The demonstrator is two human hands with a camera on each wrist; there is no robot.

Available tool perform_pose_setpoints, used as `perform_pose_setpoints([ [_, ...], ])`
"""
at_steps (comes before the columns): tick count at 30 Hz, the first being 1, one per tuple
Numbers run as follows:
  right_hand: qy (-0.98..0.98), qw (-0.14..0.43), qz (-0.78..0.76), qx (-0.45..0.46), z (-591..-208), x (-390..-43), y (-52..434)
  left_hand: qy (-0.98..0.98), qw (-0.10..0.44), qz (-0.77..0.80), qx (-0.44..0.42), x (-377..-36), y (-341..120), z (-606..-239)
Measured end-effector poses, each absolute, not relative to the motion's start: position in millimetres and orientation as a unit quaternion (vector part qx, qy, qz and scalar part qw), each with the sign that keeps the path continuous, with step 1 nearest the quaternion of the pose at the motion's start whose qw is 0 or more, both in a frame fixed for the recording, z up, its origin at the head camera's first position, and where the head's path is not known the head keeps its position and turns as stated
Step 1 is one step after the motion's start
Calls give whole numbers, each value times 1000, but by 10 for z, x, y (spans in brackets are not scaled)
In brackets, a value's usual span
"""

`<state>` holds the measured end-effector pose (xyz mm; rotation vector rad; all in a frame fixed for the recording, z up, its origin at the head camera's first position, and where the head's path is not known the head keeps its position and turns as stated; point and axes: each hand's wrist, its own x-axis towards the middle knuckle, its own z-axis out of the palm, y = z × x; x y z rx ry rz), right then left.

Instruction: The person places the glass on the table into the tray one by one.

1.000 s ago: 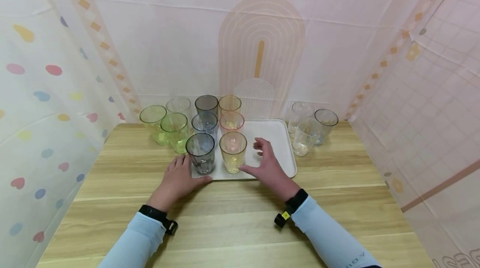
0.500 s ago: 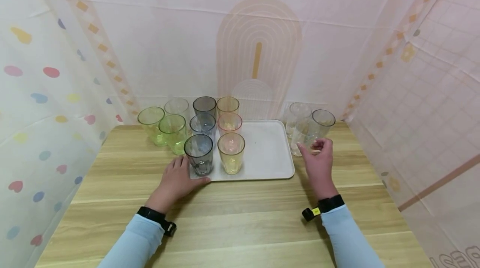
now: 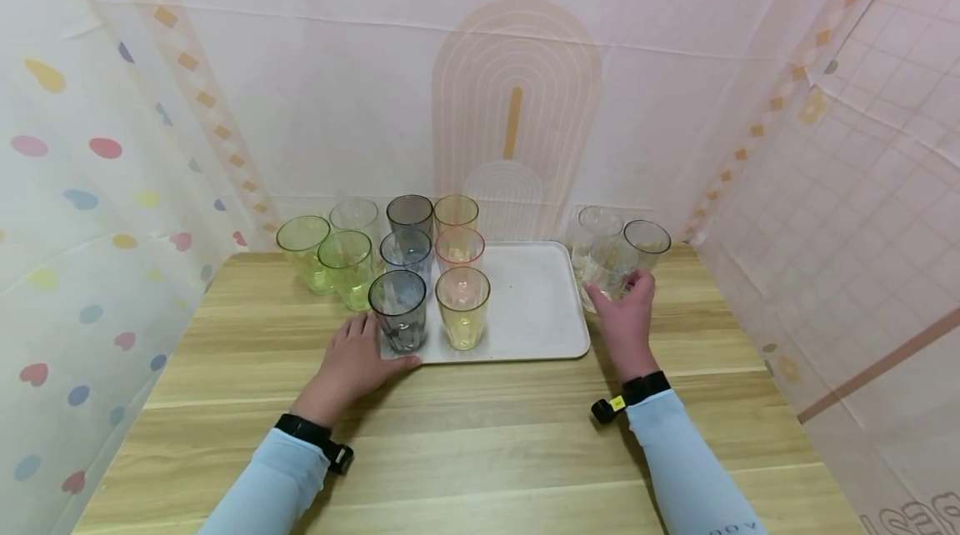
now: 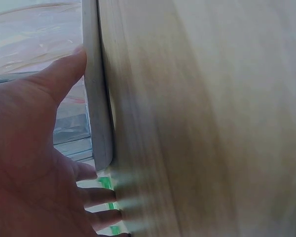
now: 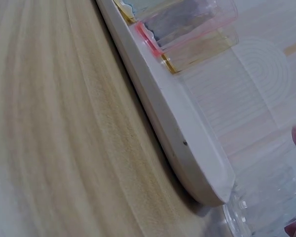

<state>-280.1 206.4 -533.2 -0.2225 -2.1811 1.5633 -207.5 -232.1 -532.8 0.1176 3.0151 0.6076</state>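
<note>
My left hand [image 3: 356,362] rests at the front left corner of a white tray [image 3: 536,310]. Its thumb lies along the front edge and its straight fingers sit by the left side; the left wrist view shows the thumb [image 4: 64,74] touching the rim. My right hand [image 3: 628,322] grips a clear glass [image 3: 611,253] standing just right of the tray, thumb on one side and curled fingers on the other. That glass's base [image 5: 234,219] shows beside the tray's end in the right wrist view. Nearest my left hand is a grey glass [image 3: 400,314].
On the tray's left part stand a yellow glass [image 3: 462,314], a pink-rimmed glass [image 3: 461,243], a blue-grey glass [image 3: 406,247] and others behind. Two green glasses [image 3: 347,272] and a clear one [image 3: 355,214] are at the left. Another clear glass [image 3: 598,222] and a dark-rimmed glass [image 3: 647,239] stand at the right.
My right hand has left the yellow glass on the tray, moved right to the clear glass and closed its fingers round it. The left hand stays at the tray corner.
</note>
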Motion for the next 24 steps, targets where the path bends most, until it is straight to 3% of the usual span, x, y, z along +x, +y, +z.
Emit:
perform_pose_setpoints([
  [15, -784, 259, 563, -42, -5240, -2779, 2044, 981, 45, 188, 30, -2061, -2264, -5242],
  [24, -798, 164, 580, 6, -5097, -2867, 1716, 981, 50, 187, 28, -2051, -2265, -5234],
])
